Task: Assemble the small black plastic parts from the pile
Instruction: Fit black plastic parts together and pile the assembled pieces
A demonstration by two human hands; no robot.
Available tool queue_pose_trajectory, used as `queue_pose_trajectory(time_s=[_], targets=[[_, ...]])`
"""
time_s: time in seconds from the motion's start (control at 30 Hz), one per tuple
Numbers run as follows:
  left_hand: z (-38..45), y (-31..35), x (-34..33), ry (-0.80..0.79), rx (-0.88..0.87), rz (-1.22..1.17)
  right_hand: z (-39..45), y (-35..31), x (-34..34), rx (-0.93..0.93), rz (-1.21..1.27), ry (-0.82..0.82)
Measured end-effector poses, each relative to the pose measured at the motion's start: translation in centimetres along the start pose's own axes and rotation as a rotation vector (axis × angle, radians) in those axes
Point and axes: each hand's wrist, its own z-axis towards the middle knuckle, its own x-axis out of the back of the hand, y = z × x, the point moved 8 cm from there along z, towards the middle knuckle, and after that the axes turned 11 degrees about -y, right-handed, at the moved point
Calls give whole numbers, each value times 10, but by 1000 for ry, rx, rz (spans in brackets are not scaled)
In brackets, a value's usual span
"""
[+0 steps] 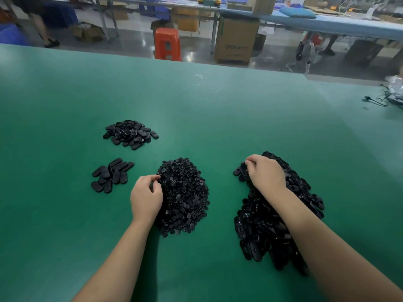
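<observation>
The left hand (146,197) curls its fingertips into the near-left edge of the pile of small round parts (184,197), apparently pinching one, while the right hand (265,174) closes its fingers on an oblong piece atop the larger heap of oval shells (279,214) under its wrist. This looks like the picking step; next, each hand must lift a single part free and bring the two together between the piles. Beyond the left hand, on the green worktop (239,118), lie a tidy group of ovals (112,177) and a farther mound (130,134), clear of the work.
</observation>
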Motion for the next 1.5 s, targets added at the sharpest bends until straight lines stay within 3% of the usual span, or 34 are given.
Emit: queue_pose_trajectory(time_s=[0.2, 0.4, 0.63, 1.1, 1.23, 1.5], targets=[[0, 1, -1, -8, -4, 6, -4, -27, -34, -36, 776, -193], [0, 2, -1, -17, -14, 22, -23, -49, -78, -56, 991, -120], [-1, 3, -2, -26, -10, 34, -42, -49, -124, -232, 1098, 17], [0, 9, -5, -98, -23, 54, -50, -53, -127, -161, 935, 51], [2, 22, -21, -271, -82, 239, -50, -54, -125, -145, 916, 60], [7, 28, -23, -287, -76, 352, -52, -56, -125, -124, 897, 68]])
